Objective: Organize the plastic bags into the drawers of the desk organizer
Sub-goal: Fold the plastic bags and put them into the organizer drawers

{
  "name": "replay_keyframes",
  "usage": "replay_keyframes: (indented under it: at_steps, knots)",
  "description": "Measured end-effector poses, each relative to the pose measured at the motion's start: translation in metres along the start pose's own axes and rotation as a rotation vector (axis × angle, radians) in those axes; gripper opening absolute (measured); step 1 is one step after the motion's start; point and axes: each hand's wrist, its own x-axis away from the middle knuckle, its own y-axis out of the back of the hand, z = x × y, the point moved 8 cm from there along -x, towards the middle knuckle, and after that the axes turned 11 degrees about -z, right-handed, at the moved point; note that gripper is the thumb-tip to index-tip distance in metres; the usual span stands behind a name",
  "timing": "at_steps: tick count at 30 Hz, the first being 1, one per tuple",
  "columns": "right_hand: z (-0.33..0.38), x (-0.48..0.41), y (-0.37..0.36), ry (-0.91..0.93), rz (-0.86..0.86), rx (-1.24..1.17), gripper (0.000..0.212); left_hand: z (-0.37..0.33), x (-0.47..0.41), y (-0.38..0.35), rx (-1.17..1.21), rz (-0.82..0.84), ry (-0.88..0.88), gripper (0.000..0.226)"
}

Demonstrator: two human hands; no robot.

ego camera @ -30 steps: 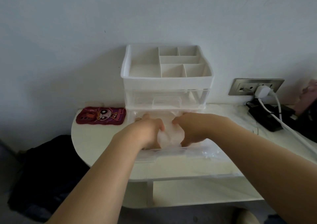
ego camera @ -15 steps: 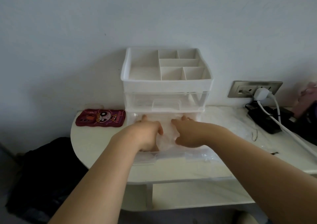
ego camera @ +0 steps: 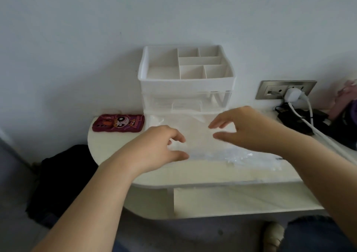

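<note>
A white desk organizer [ego camera: 186, 83] stands against the wall, with a divided top tray and a shut clear upper drawer [ego camera: 185, 105]. Its clear lower drawer [ego camera: 154, 121] is pulled out toward me and holds whitish plastic bags [ego camera: 195, 134]. My left hand [ego camera: 160, 149] hovers over the drawer's front left with fingers loosely curled, holding nothing. My right hand [ego camera: 241, 128] is raised above the drawer's right side, fingers spread and relaxed, also holding nothing. Crumpled clear plastic [ego camera: 245, 158] lies on the table by the drawer's front right.
A maroon cartoon phone case [ego camera: 118, 122] lies left of the organizer on the pale rounded table [ego camera: 116, 149]. A wall socket [ego camera: 286, 89] with a white plug and cable, and dark items, sit at right. A black bag [ego camera: 61, 174] is on the floor at left.
Both hands were pressing the bags down inside the lower drawer; they have now lifted off, spread apart and let go of the bags.
</note>
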Motion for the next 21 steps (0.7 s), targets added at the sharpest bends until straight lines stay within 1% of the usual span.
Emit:
replay_keyframes:
  at_steps: [2,3,4,6,9,13,16,17,19,21]
  knots:
    - [-0.005,0.011,-0.024,0.022,0.141,0.055,0.038,0.001,0.003,-0.006,-0.069,0.023,-0.006,0.033]
    - [-0.008,0.015,-0.034,0.039,0.177,0.098,0.040,0.001,0.003,-0.007,-0.100,0.015,-0.016,0.029]
    - [-0.010,0.016,-0.041,0.055,0.175,0.138,0.037,0.001,0.003,-0.007,-0.120,-0.002,-0.030,0.024]
    - [-0.013,0.015,-0.042,0.061,0.115,0.153,0.023,-0.002,0.002,-0.007,-0.141,-0.035,-0.056,0.015]
    - [-0.019,0.009,-0.040,0.038,0.067,0.101,0.018,-0.002,-0.003,0.001,-0.157,-0.115,-0.096,0.015]
    - [-0.027,-0.002,-0.032,0.032,-0.091,0.057,0.024,0.000,-0.011,0.017,-0.143,-0.304,-0.116,0.014]
    - [-0.032,-0.007,-0.028,0.048,-0.203,0.048,0.026,0.000,-0.018,0.021,-0.160,-0.417,-0.121,0.007]
    - [-0.034,-0.009,-0.026,0.053,-0.264,0.058,0.025,0.001,-0.021,0.024,-0.170,-0.462,-0.116,0.004]
    - [-0.033,-0.012,-0.019,0.052,-0.398,0.087,0.020,0.002,-0.025,0.028,-0.211,-0.551,-0.091,0.010]
    - [-0.029,-0.015,-0.016,0.060,-0.494,0.087,0.012,0.003,-0.029,0.030,-0.230,-0.617,-0.059,0.014]
